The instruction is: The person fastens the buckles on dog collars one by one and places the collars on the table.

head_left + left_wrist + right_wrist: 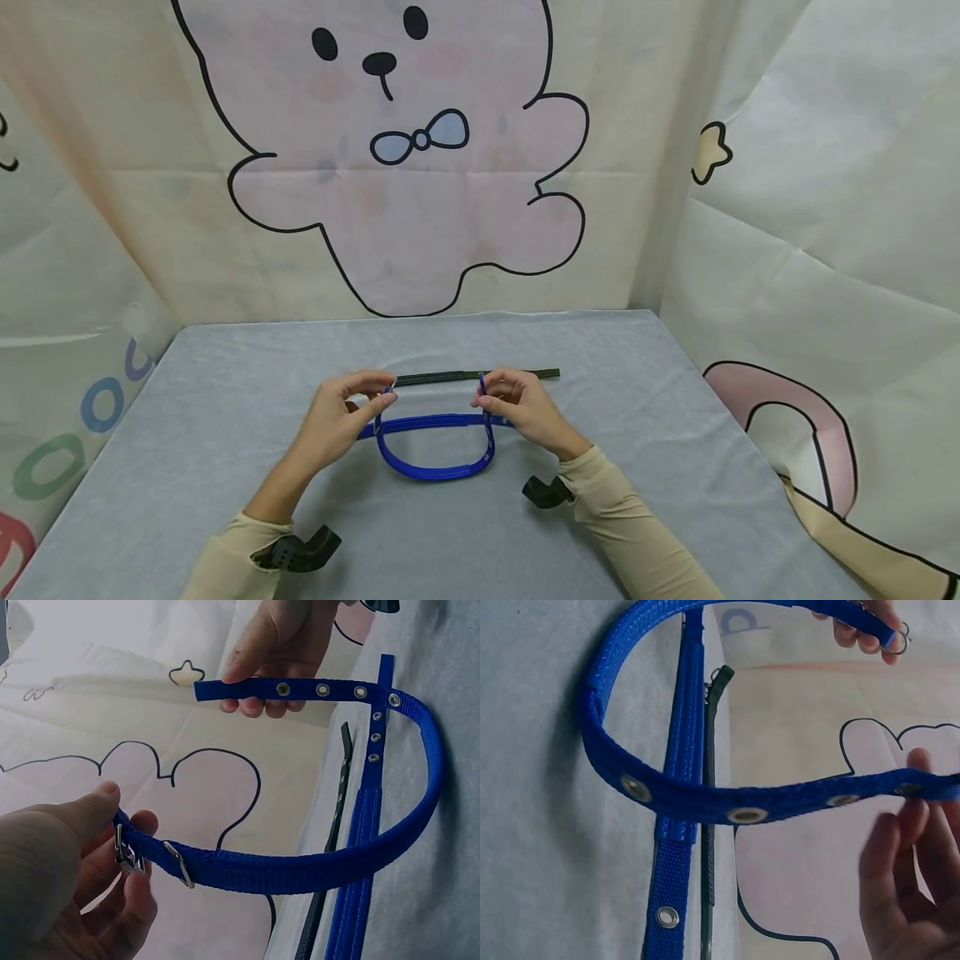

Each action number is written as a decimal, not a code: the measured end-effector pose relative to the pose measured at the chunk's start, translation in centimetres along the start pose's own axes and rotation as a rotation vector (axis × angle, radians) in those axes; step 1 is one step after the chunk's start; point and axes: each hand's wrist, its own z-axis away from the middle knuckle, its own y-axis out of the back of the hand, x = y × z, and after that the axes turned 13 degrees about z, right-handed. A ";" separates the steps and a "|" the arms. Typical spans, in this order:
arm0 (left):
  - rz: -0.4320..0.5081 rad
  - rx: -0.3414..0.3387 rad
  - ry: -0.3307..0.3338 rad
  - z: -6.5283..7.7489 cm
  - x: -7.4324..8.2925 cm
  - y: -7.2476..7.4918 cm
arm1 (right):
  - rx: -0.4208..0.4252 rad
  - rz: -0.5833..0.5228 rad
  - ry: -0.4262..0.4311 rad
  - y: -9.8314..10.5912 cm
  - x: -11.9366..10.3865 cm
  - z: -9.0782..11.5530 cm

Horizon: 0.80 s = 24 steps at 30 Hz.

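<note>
A blue pet collar (435, 474) hangs in a U between my hands, above the table. My left hand (335, 419) pinches its end with the metal buckle (129, 856), and a metal ring (180, 865) sits a little further along the strap. The other end, with several metal eyelets (747, 816), is between the thumb and fingers of my right hand (527, 410). Behind the held collar, a second blue collar (435, 422) lies stretched flat from left to right. Farther back lies a dark green collar (542, 373), partly behind my hands in the head view.
A pale grey-blue cloth (420, 550) covers the table. Printed fabric walls (615, 208) stand behind it and at both sides. Black wrist cameras (300, 550) are worn at both beige sleeves (622, 517).
</note>
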 end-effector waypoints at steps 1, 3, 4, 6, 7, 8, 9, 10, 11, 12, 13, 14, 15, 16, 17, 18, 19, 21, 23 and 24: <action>0.016 -0.004 0.009 0.0 0.0 0.0 | -0.012 0.008 -0.004 0.0 0.0 0.0; 0.060 -0.016 0.024 0.0 0.0 0.0 | -0.041 0.033 -0.010 0.2 0.1 0.0; 0.084 -0.023 0.029 0.0 0.0 0.0 | -0.058 0.047 -0.011 0.2 0.1 0.0; 0.128 -0.040 0.038 -0.1 -0.1 0.1 | -0.090 0.074 -0.018 0.4 0.2 0.0; 0.138 -0.045 0.041 -0.1 -0.1 0.1 | -0.106 0.090 -0.018 0.4 0.3 0.0; 0.148 -0.051 0.044 -0.1 -0.1 0.1 | -0.120 0.111 -0.019 0.5 0.3 0.0; 0.154 -0.056 0.046 -0.1 -0.1 0.2 | -0.132 0.126 -0.022 0.5 0.4 0.0; 0.154 -0.059 0.047 -0.1 -0.1 0.2 | -0.143 0.139 -0.025 0.6 0.4 0.1; 0.156 -0.061 0.050 -0.1 -0.1 0.2 | -0.152 0.151 -0.028 0.6 0.6 0.1; 0.158 -0.062 0.052 0.0 -0.1 0.2 | -0.159 0.161 -0.033 0.5 0.6 0.1; 0.158 -0.060 0.051 0.0 -0.1 0.2 | -0.163 0.168 -0.037 0.5 0.7 0.1; 0.159 -0.056 0.048 0.0 -0.1 0.1 | -0.164 0.173 -0.040 0.4 0.7 0.1; 0.160 -0.053 0.042 0.0 -0.1 0.1 | -0.162 0.177 -0.039 0.3 0.8 0.1; 0.157 -0.049 0.034 0.0 -0.1 0.0 | -0.159 0.184 -0.036 0.2 0.8 0.1; 0.156 -0.045 0.024 0.0 -0.1 0.0 | -0.153 0.194 -0.031 0.1 0.8 0.0; 0.153 -0.041 0.011 0.0 -0.1 -0.1 | -0.148 0.201 -0.028 0.0 0.7 0.0; 0.150 -0.037 -0.002 0.1 -0.1 -0.1 | -0.143 0.211 -0.021 -0.1 0.6 0.0; 0.146 -0.031 -0.026 0.1 -0.1 -0.3 | -0.133 0.225 -0.011 -0.3 0.5 0.0; 0.143 -0.020 -0.043 0.1 -0.1 -0.4 | -0.124 0.229 -0.008 -0.6 0.3 0.0; 0.145 -0.014 -0.050 0.1 -0.1 -0.5 | -0.121 0.223 -0.008 -0.6 0.2 0.0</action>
